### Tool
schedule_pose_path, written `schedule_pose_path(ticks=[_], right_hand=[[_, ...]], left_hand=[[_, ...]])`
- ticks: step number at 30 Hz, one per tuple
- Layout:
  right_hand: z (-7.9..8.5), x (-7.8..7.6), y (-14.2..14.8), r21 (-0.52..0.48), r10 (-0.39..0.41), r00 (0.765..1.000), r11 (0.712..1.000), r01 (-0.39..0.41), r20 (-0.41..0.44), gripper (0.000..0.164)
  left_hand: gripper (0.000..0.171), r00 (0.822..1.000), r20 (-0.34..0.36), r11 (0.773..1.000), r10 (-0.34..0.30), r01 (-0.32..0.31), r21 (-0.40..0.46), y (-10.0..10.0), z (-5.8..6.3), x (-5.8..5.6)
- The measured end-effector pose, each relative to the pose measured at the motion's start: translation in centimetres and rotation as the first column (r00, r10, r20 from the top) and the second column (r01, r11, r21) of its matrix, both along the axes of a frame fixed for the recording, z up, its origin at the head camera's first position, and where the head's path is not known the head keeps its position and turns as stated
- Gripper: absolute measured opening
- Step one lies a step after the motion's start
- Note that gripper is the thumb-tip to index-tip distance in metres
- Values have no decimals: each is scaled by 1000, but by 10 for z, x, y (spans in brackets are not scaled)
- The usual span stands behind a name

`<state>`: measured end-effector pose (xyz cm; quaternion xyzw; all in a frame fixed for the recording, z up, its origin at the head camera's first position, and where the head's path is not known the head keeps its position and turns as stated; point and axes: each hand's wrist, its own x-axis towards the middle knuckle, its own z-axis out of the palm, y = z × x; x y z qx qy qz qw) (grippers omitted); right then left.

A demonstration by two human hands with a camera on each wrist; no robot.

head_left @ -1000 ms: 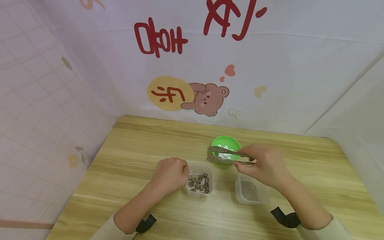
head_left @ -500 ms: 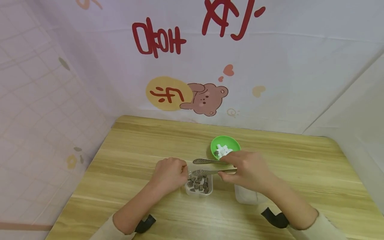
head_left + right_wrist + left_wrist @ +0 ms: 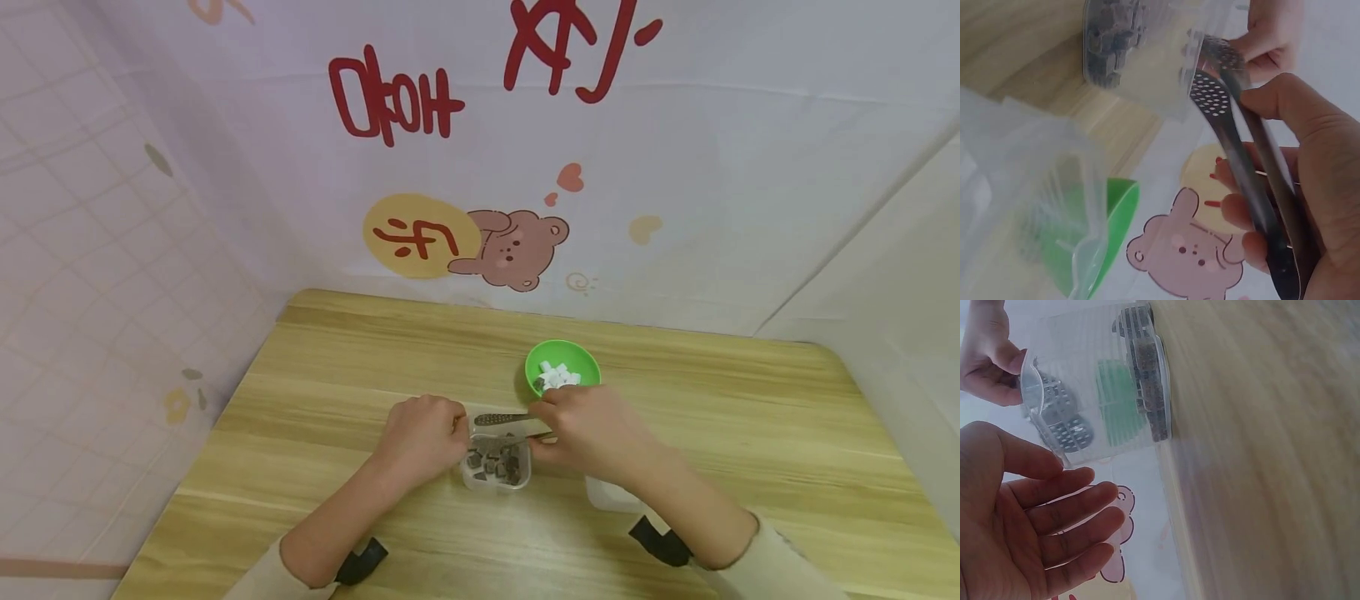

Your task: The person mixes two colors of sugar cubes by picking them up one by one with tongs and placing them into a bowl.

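Observation:
With thumb and index finger, my left hand (image 3: 423,437) pinches the rim of a clear plastic container (image 3: 1072,337); the other fingers are spread. Dark brown cubes (image 3: 491,467) lie on the container's bottom. My right hand (image 3: 588,429) grips metal tongs (image 3: 1241,159) with perforated tips. In the head view the tongs' tips are over the container's opening, slightly apart; the right wrist view shows them at its rim. Behind the right hand stands a green bowl (image 3: 562,350) with white cubes (image 3: 561,377) and a dark piece (image 3: 538,384) at its left side.
A second clear container (image 3: 611,497) stands to the right, partly hidden under my right forearm. The wooden table (image 3: 360,333) meets a white printed cloth wall (image 3: 712,208) at the back. Black straps (image 3: 362,562) hang at both wrists.
My right hand with the tongs has moved left and toward me, from over the green bowl to the container of dark cubes. The left hand stays at the container's rim.

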<state>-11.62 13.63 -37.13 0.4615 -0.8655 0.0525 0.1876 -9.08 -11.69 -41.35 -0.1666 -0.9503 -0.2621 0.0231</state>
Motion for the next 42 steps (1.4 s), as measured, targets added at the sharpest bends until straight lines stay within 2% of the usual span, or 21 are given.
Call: schedule_pose_path(ticks=[5, 10, 22, 27, 32, 35, 38, 42], right_hand=[[-1, 2, -10, 108, 19, 999, 994, -15, -39, 38], [-5, 4, -17, 197, 60, 995, 979, -44, -74, 39], [-12, 6, -18, 198, 79, 992, 978, -58, -96, 38], [-14, 6, -13, 138, 63, 996, 989, -54, -60, 41], [-14, 5, -5, 29, 17, 999, 999, -18, 43, 37], [-12, 3, 2, -18, 13, 997, 1000, -12, 82, 27], [-9, 0, 13, -79, 40, 996, 996, -33, 81, 17], [-6, -2, 27, -196, 76, 993, 979, -57, 87, 10]], left_hand=[[49, 1000, -9, 1000, -5, 5, -1, 0, 0, 0], [49, 999, -32, 1000, -5, 4, -15, 0, -1, 0], [49, 999, -42, 1000, 3, -4, -26, 2, -5, 3], [49, 999, -49, 1000, 3, -4, -26, 3, -8, 4], [49, 999, -38, 1000, 5, -5, -16, 4, -8, 5], [48, 999, -44, 1000, 9, -10, -19, 5, -8, 5], [47, 999, -42, 1000, 16, -17, -25, 5, -8, 5], [46, 999, -27, 999, 23, -24, -24, 5, -7, 4]])
